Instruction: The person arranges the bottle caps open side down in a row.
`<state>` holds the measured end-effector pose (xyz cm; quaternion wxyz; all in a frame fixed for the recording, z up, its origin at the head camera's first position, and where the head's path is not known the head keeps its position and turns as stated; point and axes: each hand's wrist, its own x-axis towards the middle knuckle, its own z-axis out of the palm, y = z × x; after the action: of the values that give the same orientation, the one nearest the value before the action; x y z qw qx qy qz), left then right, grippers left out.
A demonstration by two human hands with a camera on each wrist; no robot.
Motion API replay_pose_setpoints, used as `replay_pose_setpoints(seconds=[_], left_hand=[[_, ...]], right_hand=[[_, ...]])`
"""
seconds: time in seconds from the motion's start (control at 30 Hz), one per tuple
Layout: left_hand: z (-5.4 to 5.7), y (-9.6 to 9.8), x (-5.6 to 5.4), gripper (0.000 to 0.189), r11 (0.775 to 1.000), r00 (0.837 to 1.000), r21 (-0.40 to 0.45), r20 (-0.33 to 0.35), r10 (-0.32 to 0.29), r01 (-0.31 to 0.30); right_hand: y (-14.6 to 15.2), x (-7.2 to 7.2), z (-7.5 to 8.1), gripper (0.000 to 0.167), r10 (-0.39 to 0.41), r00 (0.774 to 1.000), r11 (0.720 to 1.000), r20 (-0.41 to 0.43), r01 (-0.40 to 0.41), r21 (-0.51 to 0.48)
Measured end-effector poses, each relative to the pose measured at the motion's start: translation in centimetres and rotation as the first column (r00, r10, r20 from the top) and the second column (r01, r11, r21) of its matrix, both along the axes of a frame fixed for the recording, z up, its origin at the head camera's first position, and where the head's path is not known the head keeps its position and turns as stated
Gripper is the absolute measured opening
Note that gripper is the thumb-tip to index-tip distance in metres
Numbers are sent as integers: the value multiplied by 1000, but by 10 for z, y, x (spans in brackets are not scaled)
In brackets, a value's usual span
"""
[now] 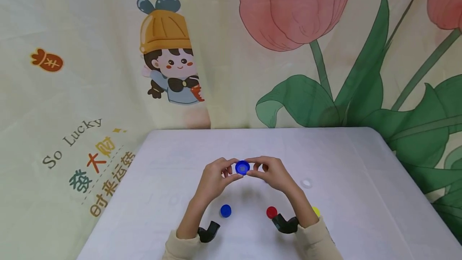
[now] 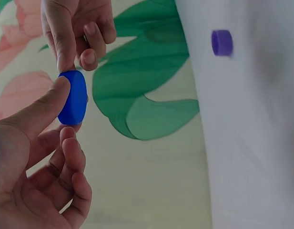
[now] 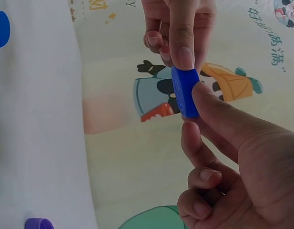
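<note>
Both hands hold one round blue bottle cap (image 1: 242,168) in front of the body, raised over the table. Its hollow side faces the head camera, with a paler centre. My left hand (image 1: 214,176) pinches the cap's left edge between thumb and fingertips. From the opposite side, my right hand (image 1: 273,173) pinches the right edge the same way. In the left wrist view the blue cap (image 2: 74,98) appears edge-on between the two thumbs. The right wrist view shows the flat outer face of the cap (image 3: 186,93), with faint raised marks.
On the white table (image 1: 162,152) lie a second blue cap (image 1: 225,210), a red cap (image 1: 272,212), a yellow cap (image 1: 316,211) partly behind the right forearm, and a clear ring (image 1: 306,183). A purple cap (image 2: 222,43) stands on the table too. A printed curtain (image 1: 223,51) hangs behind.
</note>
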<state>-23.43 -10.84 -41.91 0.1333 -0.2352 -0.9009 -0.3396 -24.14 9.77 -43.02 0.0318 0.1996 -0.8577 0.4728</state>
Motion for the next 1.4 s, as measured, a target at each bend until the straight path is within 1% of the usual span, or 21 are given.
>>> replay_pose_setpoints(seconds=[0.13, 0.23, 0.43, 0.47, 0.6, 0.7, 0.8, 0.87, 1.0, 1.17, 1.27, 1.4], left_hand=[[7, 11, 9, 38, 999, 999, 15, -18, -39, 39], [10, 19, 15, 39, 998, 998, 13, -20, -64, 64], [15, 29, 25, 39, 996, 996, 29, -35, -88, 89], [15, 30, 26, 39, 995, 995, 33, -40, -95, 97], [11, 33, 30, 37, 988, 988, 55, -64, -138, 142], [7, 35, 31, 35, 983, 983, 65, -75, -165, 170], [6, 36, 31, 34, 982, 982, 57, -69, -174, 178], [7, 37, 32, 35, 983, 983, 48, -61, -174, 177], [7, 37, 33, 36, 985, 985, 38, -42, -168, 170], [6, 37, 33, 35, 984, 985, 46, -30, -173, 174], [4, 37, 33, 35, 981, 983, 67, -16, -181, 181], [2, 38, 33, 39, 974, 981, 123, 17, -192, 189]], right_hand=[[14, 13, 6, 38, -16, 1000, 1000, -6, 15, -21], [23, 23, 8, 37, -26, 1000, 999, -15, 26, -31], [34, 35, 12, 38, -14, 1000, 998, -26, 12, -56], [35, 37, 12, 38, -18, 1000, 998, -18, 17, -56], [36, 55, 29, 36, -28, 1000, 998, 0, 28, -54], [37, 61, 31, 35, -41, 999, 998, 18, 42, -45], [42, 55, 14, 36, -47, 999, 998, 24, 48, -43], [45, 52, 7, 36, -43, 999, 998, 16, 44, -49], [47, 52, 3, 36, -28, 1000, 997, -7, 27, -68], [47, 53, 1, 34, -33, 999, 996, -39, 29, -80], [46, 54, -1, 34, -50, 998, 996, -44, 47, -79], [47, 55, -2, 35, -72, 997, 995, -40, 68, -79]])
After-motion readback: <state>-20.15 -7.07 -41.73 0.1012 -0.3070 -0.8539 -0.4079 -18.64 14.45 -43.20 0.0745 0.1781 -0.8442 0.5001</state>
